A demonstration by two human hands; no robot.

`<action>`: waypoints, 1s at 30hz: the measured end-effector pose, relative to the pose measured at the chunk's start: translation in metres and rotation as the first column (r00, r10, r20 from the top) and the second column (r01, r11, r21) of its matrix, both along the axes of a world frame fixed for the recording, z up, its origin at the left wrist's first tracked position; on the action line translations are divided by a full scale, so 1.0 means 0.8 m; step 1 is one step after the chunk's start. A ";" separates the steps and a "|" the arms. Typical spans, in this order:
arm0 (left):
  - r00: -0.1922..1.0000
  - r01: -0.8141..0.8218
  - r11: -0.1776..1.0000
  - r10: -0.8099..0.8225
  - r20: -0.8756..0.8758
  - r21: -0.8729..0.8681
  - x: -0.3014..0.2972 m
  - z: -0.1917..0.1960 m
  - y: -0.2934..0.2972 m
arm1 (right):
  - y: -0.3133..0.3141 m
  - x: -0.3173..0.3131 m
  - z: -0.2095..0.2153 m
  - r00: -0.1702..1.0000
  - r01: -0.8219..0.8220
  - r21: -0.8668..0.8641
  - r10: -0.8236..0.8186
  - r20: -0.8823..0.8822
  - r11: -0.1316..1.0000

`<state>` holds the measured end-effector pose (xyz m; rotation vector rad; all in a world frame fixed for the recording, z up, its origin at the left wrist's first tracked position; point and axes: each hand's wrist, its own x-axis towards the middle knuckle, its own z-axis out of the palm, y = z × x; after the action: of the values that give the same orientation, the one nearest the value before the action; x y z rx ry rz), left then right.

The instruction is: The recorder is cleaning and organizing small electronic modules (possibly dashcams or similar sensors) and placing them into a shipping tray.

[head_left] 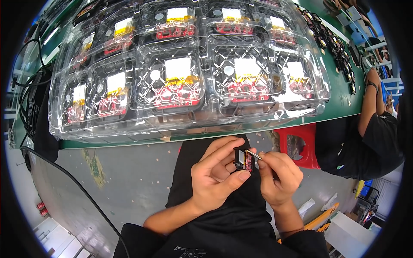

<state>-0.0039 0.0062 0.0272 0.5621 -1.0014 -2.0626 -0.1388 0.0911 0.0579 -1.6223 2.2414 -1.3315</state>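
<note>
Above my lap, my left hand (218, 174) is closed around the edges of a small black device housing (237, 165). Its open side shows a red circuit board (248, 161) and a pale flat part with a bit of yellow tape. My right hand (280, 177) pinches a thin silvery metal tool (254, 154), whose tip reaches the board's upper edge. Whether the tip touches the board I cannot tell, and my fingers hide the tool's other end.
Stacked clear plastic trays (205, 86) hold several similar black housings on the green table (340, 96). Dark parts lie in a row (333, 47) at the right. A black cable (81, 185) hangs at left. A co-worker's arm (371, 103) and a red stool (301, 144) are at right.
</note>
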 end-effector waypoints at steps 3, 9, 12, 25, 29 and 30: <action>0.992 0.035 0.999 -0.036 -0.122 -0.006 0.001 -0.005 0.002 | 0.001 0.002 -0.002 1.000 0.013 -0.007 -0.013 0.026 1.000; 0.997 -0.003 0.999 0.000 -0.080 -0.037 -0.001 -0.003 0.006 | 0.003 0.002 0.001 0.995 0.005 0.017 -0.003 -0.104 1.000; 0.998 0.008 0.997 -0.012 -0.056 -0.075 0.000 -0.002 0.004 | 0.005 0.002 0.003 0.992 -0.005 0.031 0.009 -0.129 1.000; 0.999 -0.028 0.998 0.030 0.036 -0.057 -0.006 0.000 0.011 | 0.007 0.002 0.004 0.998 0.023 0.055 -0.020 -0.064 0.998; 1.000 -0.027 0.997 0.027 0.006 -0.078 -0.007 0.001 0.011 | 0.009 -0.001 0.006 1.000 0.000 0.053 0.000 -0.007 0.999; 1.000 -0.026 0.997 0.027 0.006 -0.078 -0.007 0.001 0.012 | 0.009 -0.001 0.006 0.999 -0.004 0.050 0.001 0.046 0.999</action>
<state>-0.0093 0.0157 0.0278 0.5396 -1.0675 -1.9905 -0.1396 0.0985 0.0625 -1.5615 2.2268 -1.2882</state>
